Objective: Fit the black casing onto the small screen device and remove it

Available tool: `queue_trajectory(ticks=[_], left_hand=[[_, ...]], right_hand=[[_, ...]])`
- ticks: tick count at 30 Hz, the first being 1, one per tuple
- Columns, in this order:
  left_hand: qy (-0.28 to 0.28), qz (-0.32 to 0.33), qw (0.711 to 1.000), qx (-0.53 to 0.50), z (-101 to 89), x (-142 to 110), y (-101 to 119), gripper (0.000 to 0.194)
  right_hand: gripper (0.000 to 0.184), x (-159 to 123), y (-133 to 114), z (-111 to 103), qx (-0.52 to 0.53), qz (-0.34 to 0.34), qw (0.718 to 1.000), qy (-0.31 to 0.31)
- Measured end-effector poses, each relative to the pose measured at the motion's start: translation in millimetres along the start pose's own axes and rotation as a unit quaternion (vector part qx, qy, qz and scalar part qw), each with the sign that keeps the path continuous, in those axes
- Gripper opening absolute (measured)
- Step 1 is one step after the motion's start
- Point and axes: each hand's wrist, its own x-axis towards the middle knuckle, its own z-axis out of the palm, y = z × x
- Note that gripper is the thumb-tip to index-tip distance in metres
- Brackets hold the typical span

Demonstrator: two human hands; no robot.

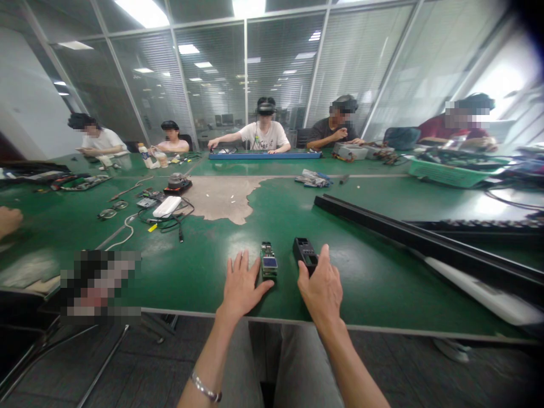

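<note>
Head view, worktop (382, 283): big green slab, brownish patch toward the middle; hands are working by the near edge.
Green basket (442, 174): toward the far-right corner, heaped with what look like dark cables (463, 157), too jumbled to sort out tbh.
Left hand (242, 286): spread wide, back up, thumb and forefinger framing the circuit board.
Right hand (321, 289): thumb and fingers around the near end of the black casing.
Black casing (306, 252): near edge, right of the board; openings on top, can't tell what's inside. I'd grip its sides, lightly.
Circuit board (269, 272): near edge, between the hands. Handle by the edges, imo, fingers off the little screen (270, 263).
</note>
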Motion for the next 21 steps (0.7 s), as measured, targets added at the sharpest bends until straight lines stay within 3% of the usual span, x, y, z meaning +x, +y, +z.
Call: queue_trajectory(ticks=[9, 21], left_hand=[[-0.003, -0.002, 1.000, -0.007, -1.8, -0.2, 0.8, 0.081], [0.005, -0.008, 1.000, -0.013, -3.6, 1.5, 1.6, 0.068]], right_hand=[[0.082, -8.2, 6.7, 8.6, -0.024, 0.015, 0.999, -0.025], [0.081, -10.9, 15.0, 17.1, 0.045, -0.044, 0.998, 0.025]])
